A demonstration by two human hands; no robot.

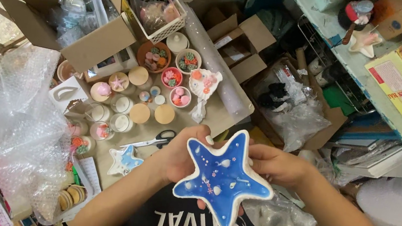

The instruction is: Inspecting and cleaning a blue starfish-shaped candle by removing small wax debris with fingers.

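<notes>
You hold a blue star-shaped dish (223,177) in front of your chest, your left hand (184,153) and right hand (275,164) both gripping its edges. Scissors (154,140) and a smaller star dish (123,161) lie on the crowded table (214,115) just beyond.

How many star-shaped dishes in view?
3: a blue one held in both hands, a smaller blue one on the table by the scissors, a pale one on the shelf. Clutter may hide more.

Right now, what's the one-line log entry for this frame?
left hand: holds star dish | right hand: holds dish's other side | dish: blue, raised over lap | scissors: on table, beside left hand
</notes>
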